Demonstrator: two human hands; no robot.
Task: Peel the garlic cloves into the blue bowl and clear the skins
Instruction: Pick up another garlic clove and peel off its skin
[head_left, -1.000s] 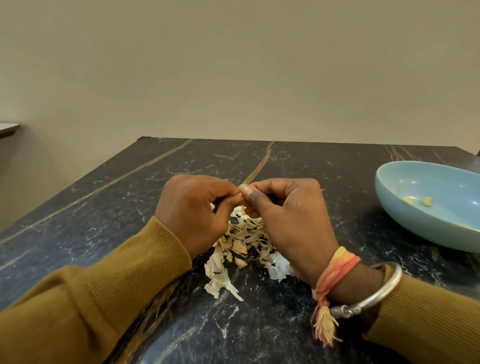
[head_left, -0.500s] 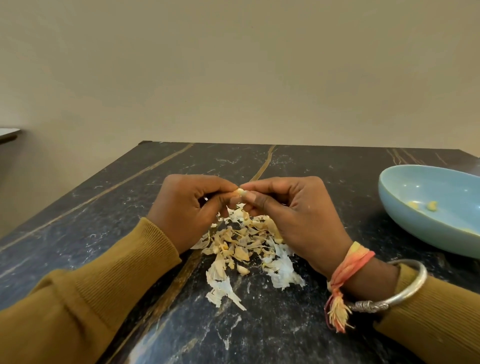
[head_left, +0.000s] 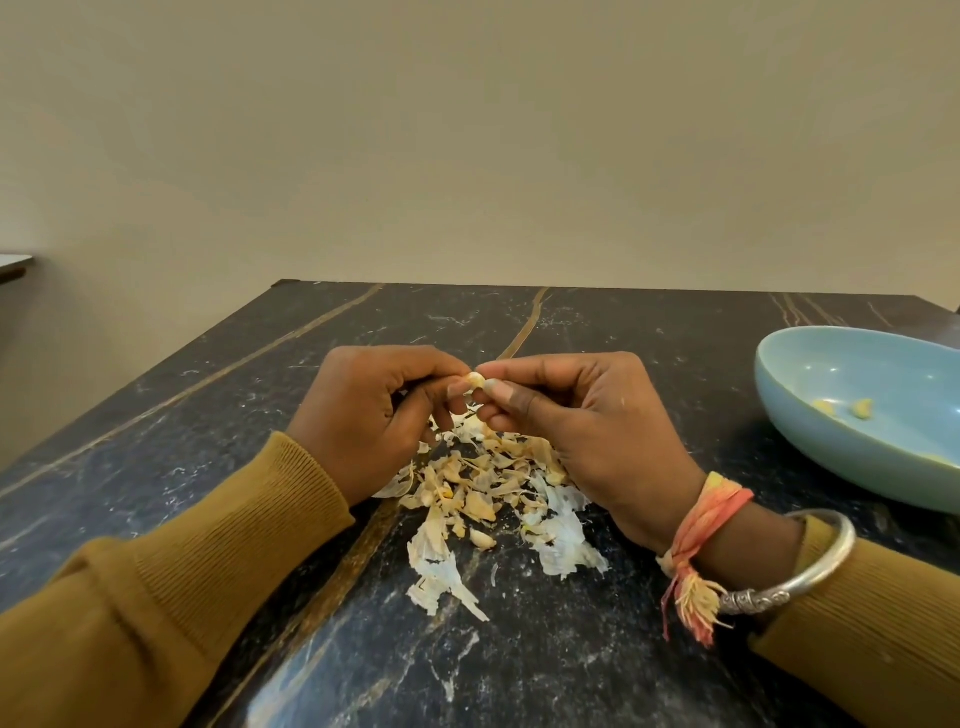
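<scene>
- The garlic clove (head_left: 475, 381) now shows as a pale nub between the fingertips. A second ago the thumbs were closed over it and almost none of it could be seen.
- The left hand (head_left: 374, 415) pinches it from the left and the right hand (head_left: 587, 431) from the right. Both grips are narrow, with the fingers curled and the thumbnails at the clove.
- The right wrist has swung out to the right, so more of the heap of skins (head_left: 483, 493) under the hands is uncovered.
- My reading is that this clove is nearly bare and could soon go into the bowl. I cannot tell whether any skin still clings to its hidden side.
- The blue bowl (head_left: 883, 364) sits at the right, well apart from the hands, and the frame cuts it off. Two peeled cloves (head_left: 862, 408) lie in it.
- One small pale piece (head_left: 482, 538) lies at the near edge of the heap. It may be a clove or only a scrap.
- The skins are all still on the marble table (head_left: 675, 322), so the clearing is not yet done.
- A bare strip of table runs between the right hand and the bowl, which gives a short path to the right.
- The far half of the table is open up to its far edge at the wall. The left edge runs off diagonally, well away from the hands.
</scene>
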